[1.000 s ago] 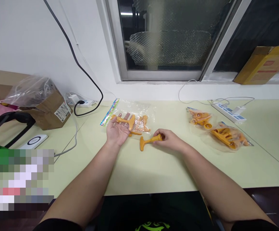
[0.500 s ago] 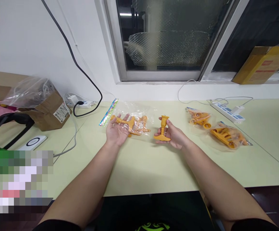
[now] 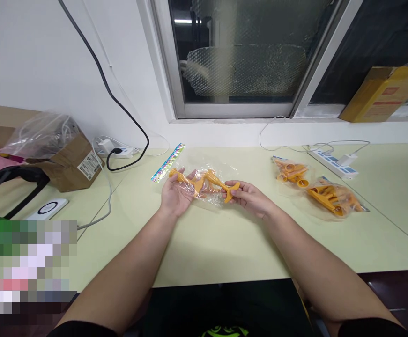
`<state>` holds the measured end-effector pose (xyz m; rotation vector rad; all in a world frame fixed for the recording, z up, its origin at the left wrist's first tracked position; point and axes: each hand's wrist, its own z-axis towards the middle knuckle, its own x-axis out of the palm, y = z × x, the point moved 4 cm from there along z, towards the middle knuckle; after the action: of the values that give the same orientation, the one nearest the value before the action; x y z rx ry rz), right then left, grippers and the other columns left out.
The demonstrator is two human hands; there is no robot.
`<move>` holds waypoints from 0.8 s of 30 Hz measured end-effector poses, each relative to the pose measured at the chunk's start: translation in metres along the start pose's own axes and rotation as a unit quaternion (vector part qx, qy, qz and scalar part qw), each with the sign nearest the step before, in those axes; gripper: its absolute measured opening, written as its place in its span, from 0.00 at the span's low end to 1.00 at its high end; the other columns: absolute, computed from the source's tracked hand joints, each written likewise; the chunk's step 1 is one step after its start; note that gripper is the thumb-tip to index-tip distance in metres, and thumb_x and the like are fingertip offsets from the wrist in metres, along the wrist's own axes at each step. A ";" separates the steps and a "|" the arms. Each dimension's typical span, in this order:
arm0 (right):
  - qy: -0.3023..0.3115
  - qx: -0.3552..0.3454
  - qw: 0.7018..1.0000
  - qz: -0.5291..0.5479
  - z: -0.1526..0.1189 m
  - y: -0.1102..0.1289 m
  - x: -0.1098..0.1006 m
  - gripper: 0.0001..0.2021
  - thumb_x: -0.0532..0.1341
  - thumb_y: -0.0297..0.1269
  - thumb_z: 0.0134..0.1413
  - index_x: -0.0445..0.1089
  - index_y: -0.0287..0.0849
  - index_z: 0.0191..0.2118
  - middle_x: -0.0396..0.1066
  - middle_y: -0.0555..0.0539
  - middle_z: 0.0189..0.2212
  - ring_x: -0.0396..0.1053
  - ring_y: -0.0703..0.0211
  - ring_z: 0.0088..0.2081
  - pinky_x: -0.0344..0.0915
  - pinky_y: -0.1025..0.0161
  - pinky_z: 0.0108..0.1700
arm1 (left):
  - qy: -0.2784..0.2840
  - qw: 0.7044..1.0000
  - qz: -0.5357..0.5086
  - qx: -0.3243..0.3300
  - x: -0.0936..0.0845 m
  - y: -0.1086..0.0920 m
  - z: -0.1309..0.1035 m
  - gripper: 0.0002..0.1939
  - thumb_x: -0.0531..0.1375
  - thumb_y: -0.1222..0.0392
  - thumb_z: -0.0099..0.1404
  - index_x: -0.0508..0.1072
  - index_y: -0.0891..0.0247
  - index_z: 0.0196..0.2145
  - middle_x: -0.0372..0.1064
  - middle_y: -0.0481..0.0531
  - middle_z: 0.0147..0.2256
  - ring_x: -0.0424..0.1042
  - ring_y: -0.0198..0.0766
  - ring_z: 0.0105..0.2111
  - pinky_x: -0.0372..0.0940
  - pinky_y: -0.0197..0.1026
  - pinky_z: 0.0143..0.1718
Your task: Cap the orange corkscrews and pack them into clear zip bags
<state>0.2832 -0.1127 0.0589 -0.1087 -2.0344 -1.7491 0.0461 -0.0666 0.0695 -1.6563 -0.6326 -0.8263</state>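
My left hand lies palm up under a clear plastic bag with a shiny striped header, and its fingers hold the bag with several orange plastic pieces inside. My right hand grips one orange plastic piece by its flat end and points it sideways into the mouth of the bag. Both hands hover just above the pale green table.
Two more bags of orange pieces lie to the right, near a white power strip. A cardboard box with plastic wrap, a black cable and a white charger pad are on the left. A yellow box sits on the sill.
My right hand lifted the orange piece off the table, stood it upright, then turned it sideways and moved it left to the bag. My left hand closed on the bag and raised it slightly.
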 end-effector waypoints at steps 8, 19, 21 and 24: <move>-0.026 -0.058 0.998 0.010 0.008 -0.011 0.014 0.23 0.76 0.48 0.50 0.74 0.45 0.48 0.81 0.46 0.42 0.80 0.55 0.41 0.78 0.58 0.43 | 0.038 0.999 0.017 -0.034 0.012 0.021 -0.009 0.15 0.59 0.59 0.70 0.72 0.56 0.54 0.79 0.57 0.50 0.79 0.53 0.52 0.70 0.65 0.58; -0.110 -0.128 0.983 -0.072 0.013 -0.013 0.009 0.24 0.74 0.57 0.48 0.72 0.44 0.41 0.76 0.51 0.29 0.72 0.61 0.27 0.72 0.63 0.31 | 0.093 0.985 0.066 -0.131 0.014 0.050 -0.016 0.18 0.56 0.56 0.74 0.75 0.67 0.56 0.79 0.63 0.52 0.78 0.53 0.54 0.69 0.56 0.61; -0.126 -0.146 0.979 -0.072 0.014 -0.013 0.009 0.25 0.75 0.56 0.47 0.67 0.46 0.41 0.72 0.56 0.24 0.67 0.64 0.23 0.68 0.65 0.26 | 0.103 0.984 0.058 -0.137 0.016 0.054 -0.017 0.19 0.57 0.57 0.74 0.74 0.68 0.57 0.78 0.64 0.53 0.78 0.52 0.54 0.68 0.56 0.62; -0.117 -0.137 0.982 -0.057 0.014 -0.014 0.013 0.28 0.75 0.57 0.45 0.60 0.49 0.38 0.69 0.59 0.21 0.68 0.63 0.22 0.70 0.64 0.28 | 0.112 0.980 0.047 -0.155 0.016 0.057 -0.017 0.19 0.56 0.56 0.75 0.73 0.68 0.58 0.78 0.65 0.53 0.78 0.53 0.54 0.68 0.57 0.62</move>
<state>0.2626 -0.1054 0.0494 -0.3025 -1.9776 -2.1715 0.0958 -0.0967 0.0505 -1.8216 -0.2755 -1.0645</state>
